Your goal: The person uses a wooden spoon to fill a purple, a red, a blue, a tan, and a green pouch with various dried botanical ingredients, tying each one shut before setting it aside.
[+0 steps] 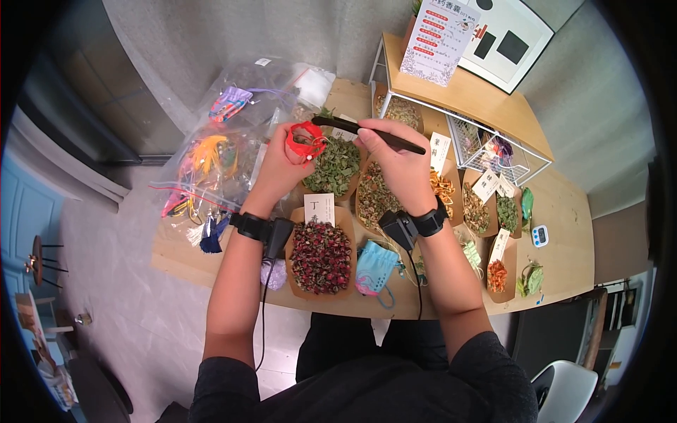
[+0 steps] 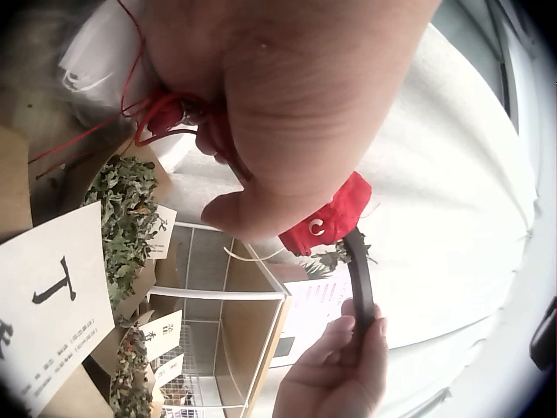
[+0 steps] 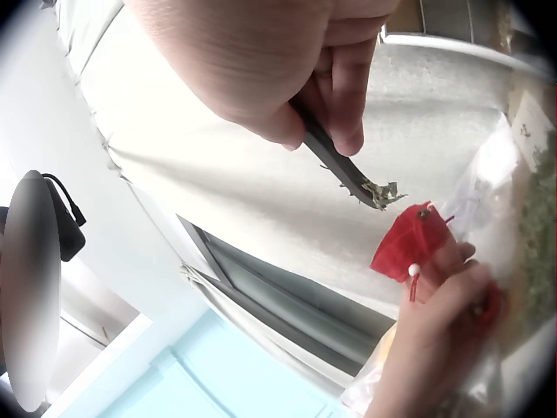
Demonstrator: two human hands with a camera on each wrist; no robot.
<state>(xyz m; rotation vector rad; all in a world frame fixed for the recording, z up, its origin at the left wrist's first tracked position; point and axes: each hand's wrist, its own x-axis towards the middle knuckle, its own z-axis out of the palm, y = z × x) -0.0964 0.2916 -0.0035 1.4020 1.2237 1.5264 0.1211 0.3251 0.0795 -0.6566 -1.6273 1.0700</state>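
My left hand (image 1: 281,169) grips a small red cloth pouch (image 1: 305,134), its mouth held up and its red cords trailing. A white bead (image 3: 413,270) hangs on it. My right hand (image 1: 398,158) pinches a slim black utensil (image 1: 381,134) with a curved tip. Dried leaf bits (image 3: 380,192) cling to that tip. In the right wrist view the tip stands just short of the pouch's opening; in the left wrist view it overlaps the pouch edge. Below both hands sits a paper tray of green dried leaves (image 1: 337,169).
Nearer me is a tray of dark red dried buds (image 1: 321,261) with a card. More herb trays stand to the right. A blue pouch (image 1: 377,268) lies at the front edge. Plastic bags of tassels (image 1: 208,158) cover the left, and a wooden-topped rack (image 1: 458,99) stands behind.
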